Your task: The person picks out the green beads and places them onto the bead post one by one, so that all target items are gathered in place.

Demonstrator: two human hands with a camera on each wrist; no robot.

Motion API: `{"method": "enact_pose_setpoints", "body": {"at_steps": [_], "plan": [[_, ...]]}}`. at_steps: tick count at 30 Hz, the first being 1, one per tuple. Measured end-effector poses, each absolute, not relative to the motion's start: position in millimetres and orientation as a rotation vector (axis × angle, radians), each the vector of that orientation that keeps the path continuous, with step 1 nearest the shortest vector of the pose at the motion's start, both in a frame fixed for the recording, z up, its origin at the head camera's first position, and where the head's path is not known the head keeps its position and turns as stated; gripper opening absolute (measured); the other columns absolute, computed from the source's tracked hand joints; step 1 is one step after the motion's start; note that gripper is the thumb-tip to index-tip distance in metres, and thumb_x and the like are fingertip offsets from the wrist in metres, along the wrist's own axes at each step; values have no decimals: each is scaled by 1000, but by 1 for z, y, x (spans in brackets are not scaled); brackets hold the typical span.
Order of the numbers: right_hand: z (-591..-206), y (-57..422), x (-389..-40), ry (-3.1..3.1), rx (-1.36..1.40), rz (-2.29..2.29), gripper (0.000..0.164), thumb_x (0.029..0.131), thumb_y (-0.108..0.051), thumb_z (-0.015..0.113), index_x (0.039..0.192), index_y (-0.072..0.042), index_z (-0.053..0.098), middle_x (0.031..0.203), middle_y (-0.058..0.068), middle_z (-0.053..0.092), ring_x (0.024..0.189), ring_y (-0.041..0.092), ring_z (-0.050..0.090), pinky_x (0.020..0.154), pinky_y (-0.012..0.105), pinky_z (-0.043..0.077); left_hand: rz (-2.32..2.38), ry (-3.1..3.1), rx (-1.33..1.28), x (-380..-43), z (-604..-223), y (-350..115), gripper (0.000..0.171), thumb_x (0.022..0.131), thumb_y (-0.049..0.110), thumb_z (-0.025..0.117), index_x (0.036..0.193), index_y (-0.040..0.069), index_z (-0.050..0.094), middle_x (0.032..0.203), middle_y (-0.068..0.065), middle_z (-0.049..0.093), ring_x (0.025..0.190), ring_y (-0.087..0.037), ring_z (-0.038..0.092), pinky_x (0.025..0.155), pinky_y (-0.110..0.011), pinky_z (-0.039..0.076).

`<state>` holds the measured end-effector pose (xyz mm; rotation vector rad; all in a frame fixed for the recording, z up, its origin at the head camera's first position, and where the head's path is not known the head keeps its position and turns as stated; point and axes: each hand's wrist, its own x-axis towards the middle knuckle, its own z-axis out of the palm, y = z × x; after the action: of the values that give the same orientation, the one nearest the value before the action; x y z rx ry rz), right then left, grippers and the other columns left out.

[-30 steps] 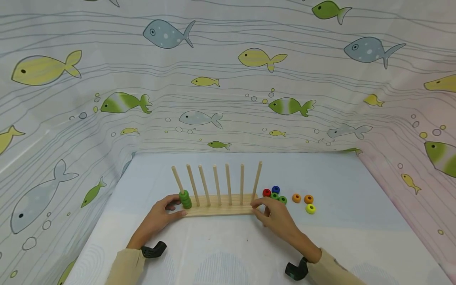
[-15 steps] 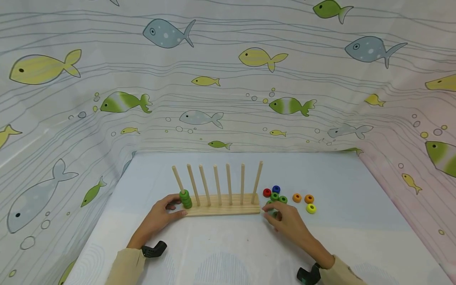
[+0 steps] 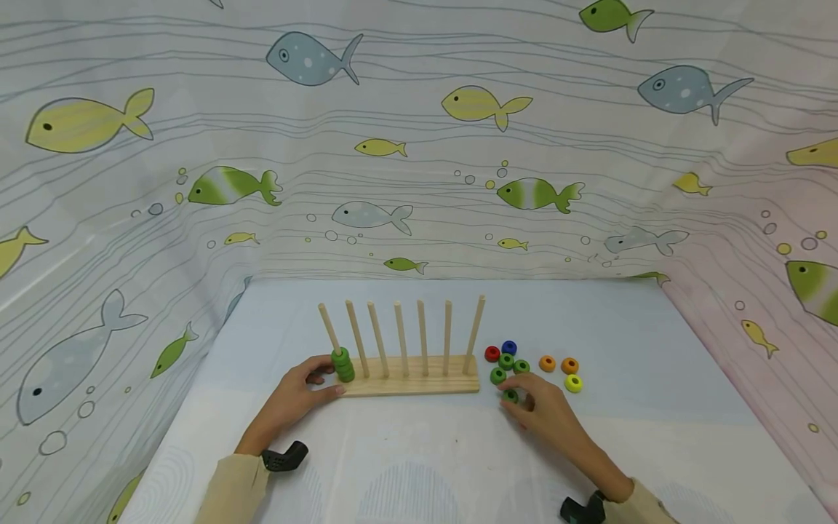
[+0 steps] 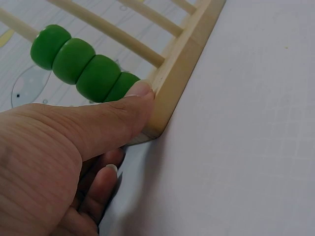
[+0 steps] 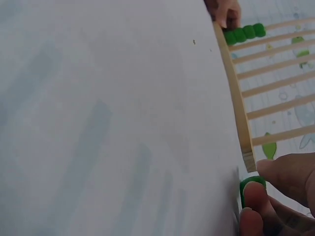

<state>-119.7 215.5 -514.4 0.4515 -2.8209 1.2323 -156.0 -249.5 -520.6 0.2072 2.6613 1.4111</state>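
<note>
A wooden peg rack (image 3: 412, 386) has a row of upright pegs on its flat base. Several green beads (image 4: 76, 61) are stacked on its leftmost peg. My left hand (image 3: 297, 393) grips the rack's left end, its thumb on the base beside the lowest bead in the left wrist view. Just off the rack's right end, my right hand (image 3: 540, 404) has thumb and fingers around a loose green bead (image 3: 510, 396). That bead (image 5: 252, 181) is partly hidden behind the fingertips in the right wrist view.
Right of the rack lie more green beads (image 3: 506, 361), a red bead (image 3: 492, 354) and a blue bead (image 3: 509, 348). Farther right are two orange beads (image 3: 547, 363) and a yellow bead (image 3: 573, 383). Fish-patterned cloth (image 3: 419, 175) walls the table's back and sides.
My right hand has moved right, from the rack's right end to the nearest loose green bead. My left hand stays on the rack's left end.
</note>
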Motion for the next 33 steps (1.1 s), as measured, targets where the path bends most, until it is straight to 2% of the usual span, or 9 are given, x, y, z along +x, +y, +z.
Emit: {"method": "enact_pose_setpoints", "body": {"at_steps": [7,13,21,27,33], "plan": [[-517,223,-119,-2853,399,1209,32,87,-12,84,116,-19,73,110,-3,69,51,5,52,47,24,47,1393,2671,204,-156,-520,-249,64,90,34,82,144,11,57,133,-11,62,112,-24,57,93,-44,47],[-521,227,-121,-2857,400,1227,34,86,-11,85,118,-17,72,105,-3,69,48,5,52,46,25,46,1391,2659,177,-157,-522,-250,67,89,34,83,145,11,55,134,-10,62,111,-24,56,93,-43,46],[-521,230,-122,-2864,380,1288,34,86,-9,84,118,-14,73,109,3,69,49,7,54,46,27,47,1415,2650,193,-157,-522,-250,66,89,32,83,145,9,56,133,-11,62,110,-23,55,92,-44,46],[-521,230,-123,-2904,295,1302,32,85,-13,86,115,-17,74,110,1,68,50,10,55,47,27,48,1411,2650,183,-157,-523,-250,67,89,33,83,146,10,55,133,-10,62,111,-24,55,93,-43,46],[-519,230,-122,-2915,219,1313,32,85,-16,86,115,-18,74,96,-3,66,50,12,55,47,27,47,1386,2657,172,-156,-523,-250,68,90,36,82,147,11,54,135,-11,61,113,-25,55,93,-42,46]]}}
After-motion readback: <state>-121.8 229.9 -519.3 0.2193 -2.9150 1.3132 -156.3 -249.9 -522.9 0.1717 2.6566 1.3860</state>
